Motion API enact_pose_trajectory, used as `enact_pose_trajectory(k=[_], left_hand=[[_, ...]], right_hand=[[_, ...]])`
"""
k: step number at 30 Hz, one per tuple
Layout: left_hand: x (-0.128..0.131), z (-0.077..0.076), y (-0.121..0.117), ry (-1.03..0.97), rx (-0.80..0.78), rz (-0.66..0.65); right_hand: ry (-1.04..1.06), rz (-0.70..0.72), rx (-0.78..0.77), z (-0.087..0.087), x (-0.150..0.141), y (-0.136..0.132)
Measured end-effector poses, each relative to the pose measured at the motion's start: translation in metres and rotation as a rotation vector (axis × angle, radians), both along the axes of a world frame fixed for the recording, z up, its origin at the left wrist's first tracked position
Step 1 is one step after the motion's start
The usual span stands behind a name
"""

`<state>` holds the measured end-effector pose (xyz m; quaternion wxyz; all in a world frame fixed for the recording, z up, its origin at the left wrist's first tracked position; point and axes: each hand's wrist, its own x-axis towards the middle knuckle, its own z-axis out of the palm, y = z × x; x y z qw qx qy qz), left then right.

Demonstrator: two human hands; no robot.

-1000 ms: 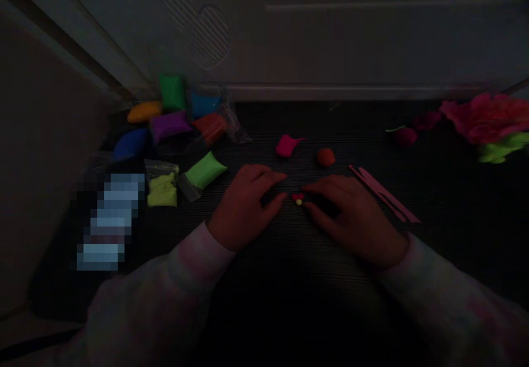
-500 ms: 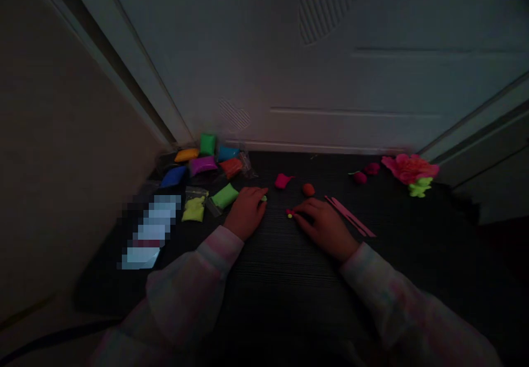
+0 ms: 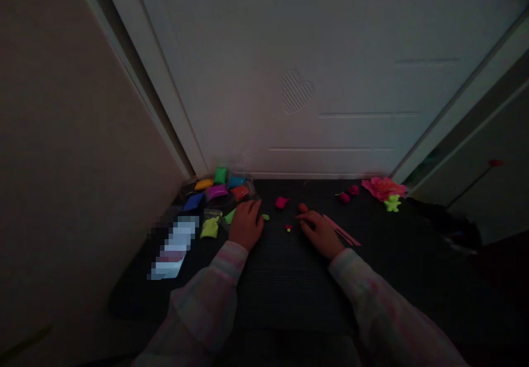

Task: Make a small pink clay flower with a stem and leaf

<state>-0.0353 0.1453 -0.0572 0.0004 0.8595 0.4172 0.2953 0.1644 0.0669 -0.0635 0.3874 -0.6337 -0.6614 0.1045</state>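
Observation:
My left hand [image 3: 247, 226] rests palm down with its fingers stretched forward and apart. It partly covers a light green clay packet [image 3: 228, 216], and a small green clay piece [image 3: 265, 217] lies just right of its fingertips. Between the hands, a tiny pink-and-yellow clay piece [image 3: 289, 228] sits on the dark table [image 3: 281, 284]. My right hand [image 3: 323, 236] is open and loosely bent, holding nothing I can see. Its fingertips are close to an orange-red clay ball [image 3: 303, 208]. Beyond lies a pink clay lump [image 3: 281, 203] with a pointed end.
Several colourful clay packets, including a purple one [image 3: 217, 192], lie at the back left, with a yellow packet [image 3: 210, 227] and a phone [image 3: 174, 248] nearer. Pink sticks [image 3: 342, 230] lie beside my right hand. Pink clay balls [image 3: 344, 197], a flower [image 3: 382, 187] and a yellow-green figure [image 3: 392, 203] are right.
My right hand has drawn away from the tiny pink-and-yellow piece, leaving it on the table. My left hand has uncovered more of the small green piece. The view has tilted upward.

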Motion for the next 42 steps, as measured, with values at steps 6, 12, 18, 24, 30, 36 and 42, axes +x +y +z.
enact_pose_trajectory(k=[6,12,18,24,30,36,42], left_hand=[[-0.003,0.001,0.0,-0.014,-0.018,-0.038],[0.043,0.004,0.008,-0.025,-0.086,-0.104],[0.063,-0.001,0.032,-0.084,-0.165,-0.154],[0.046,0.003,0.019,-0.139,-0.163,-0.284],[0.04,0.004,0.004,-0.193,-0.15,-0.341],[0.042,0.004,-0.002,-0.219,-0.128,-0.371],[0.043,0.001,-0.001,-0.227,-0.116,-0.362]], right_hand=[[0.112,-0.133,0.1,0.0,0.003,0.002],[0.134,-0.171,0.187,0.005,0.002,0.004],[0.087,-0.151,0.245,0.005,-0.003,0.008],[0.115,-0.102,0.26,0.003,-0.015,0.02],[0.151,-0.05,0.209,0.002,-0.025,0.024],[0.188,-0.064,0.153,0.005,-0.025,0.02],[0.236,-0.052,0.101,0.009,-0.028,0.019]])
